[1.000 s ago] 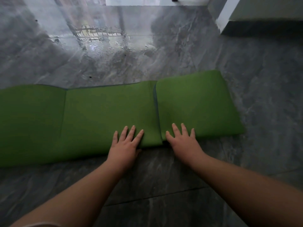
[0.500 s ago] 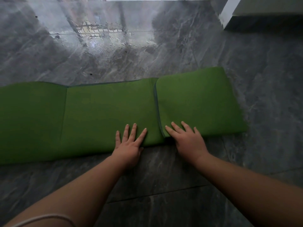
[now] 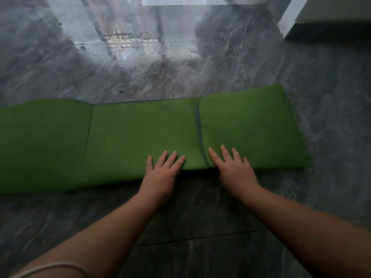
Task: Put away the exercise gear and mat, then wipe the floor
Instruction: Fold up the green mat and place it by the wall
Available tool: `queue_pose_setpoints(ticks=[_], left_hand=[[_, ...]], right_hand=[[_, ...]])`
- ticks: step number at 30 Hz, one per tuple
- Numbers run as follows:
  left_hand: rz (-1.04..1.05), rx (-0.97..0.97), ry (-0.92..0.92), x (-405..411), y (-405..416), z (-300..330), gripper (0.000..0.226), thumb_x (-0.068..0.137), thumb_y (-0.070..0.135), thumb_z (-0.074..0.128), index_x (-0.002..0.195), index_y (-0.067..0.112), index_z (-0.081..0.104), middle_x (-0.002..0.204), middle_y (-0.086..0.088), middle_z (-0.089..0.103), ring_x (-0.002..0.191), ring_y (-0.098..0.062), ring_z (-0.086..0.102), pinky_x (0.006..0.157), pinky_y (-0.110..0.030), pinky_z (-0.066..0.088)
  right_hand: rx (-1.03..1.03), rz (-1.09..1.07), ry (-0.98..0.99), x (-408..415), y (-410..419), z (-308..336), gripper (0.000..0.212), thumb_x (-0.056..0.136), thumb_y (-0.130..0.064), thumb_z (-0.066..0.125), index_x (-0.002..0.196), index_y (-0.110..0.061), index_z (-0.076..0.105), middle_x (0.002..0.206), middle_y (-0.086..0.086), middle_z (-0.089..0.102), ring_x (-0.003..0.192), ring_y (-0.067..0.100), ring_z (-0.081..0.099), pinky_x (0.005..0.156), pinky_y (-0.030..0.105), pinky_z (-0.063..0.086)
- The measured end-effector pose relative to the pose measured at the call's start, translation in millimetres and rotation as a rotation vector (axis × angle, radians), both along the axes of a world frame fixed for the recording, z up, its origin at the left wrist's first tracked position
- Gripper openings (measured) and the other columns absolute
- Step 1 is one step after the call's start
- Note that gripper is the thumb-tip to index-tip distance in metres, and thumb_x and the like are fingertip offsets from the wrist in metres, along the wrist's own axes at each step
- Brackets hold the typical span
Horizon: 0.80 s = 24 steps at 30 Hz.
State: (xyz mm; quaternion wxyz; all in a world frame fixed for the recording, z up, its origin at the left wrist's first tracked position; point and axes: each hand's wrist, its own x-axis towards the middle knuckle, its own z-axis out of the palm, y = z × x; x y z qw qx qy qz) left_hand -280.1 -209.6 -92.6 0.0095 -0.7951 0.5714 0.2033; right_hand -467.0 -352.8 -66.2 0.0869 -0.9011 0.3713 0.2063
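A green exercise mat [image 3: 130,137] lies folded into a long strip across the grey marble floor, running off the left edge of the view. Its right end is folded over into a thicker pad [image 3: 249,125], with a blue-grey edge showing at the fold line. My left hand [image 3: 161,173] lies flat on the mat's near edge just left of that fold, fingers spread. My right hand [image 3: 233,169] presses flat on the near edge of the folded pad, fingers apart. Neither hand grips anything.
Glossy grey marble floor [image 3: 180,221] surrounds the mat, with a bright reflection of a window and a rack at the far middle [image 3: 130,39]. A white post and a dark raised base [image 3: 289,19] stand at the far right.
Both hands have slid a little further onto the mat's near edge and still lie flat. The mat has barely moved; the camera has shifted slightly.
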Motion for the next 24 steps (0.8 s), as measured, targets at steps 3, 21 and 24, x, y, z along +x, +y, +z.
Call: queue_pose_setpoints(ticks=[3,21,24], left_hand=[[0.016,-0.052,0.008,7.5,-1.1,28.0,0.064,0.103,0.043,0.029,0.15,0.044,-0.014,0.164,0.009,-0.008,0.151,-0.02,-0.011,0.118,-0.061,-0.001],[0.203,-0.569,0.859,102.9,6.3,217.4,0.067,0.099,0.027,0.046,0.149,0.055,0.011,0.161,0.016,0.02,0.146,0.001,0.018,0.123,-0.039,0.019],[0.146,-0.577,0.862,111.2,18.9,202.0,0.082,0.095,0.02,0.054,0.15,0.054,0.004,0.16,0.019,0.022,0.145,0.0,0.023,0.121,-0.04,0.025]], right_hand=[[0.045,-0.101,-0.218,5.1,-2.2,32.7,0.076,0.095,-0.021,0.044,0.154,-0.039,0.0,0.164,0.009,0.014,0.147,0.036,0.022,0.111,0.052,0.035],[0.663,-0.467,-1.337,172.4,62.4,207.7,0.083,0.071,-0.057,0.069,0.144,-0.032,0.038,0.13,-0.005,0.061,0.119,0.011,0.059,0.104,0.044,0.047],[0.563,-0.502,-1.322,188.9,73.5,204.3,0.078,0.067,-0.061,0.07,0.137,-0.041,0.041,0.119,-0.01,0.065,0.108,0.01,0.065,0.095,0.04,0.054]])
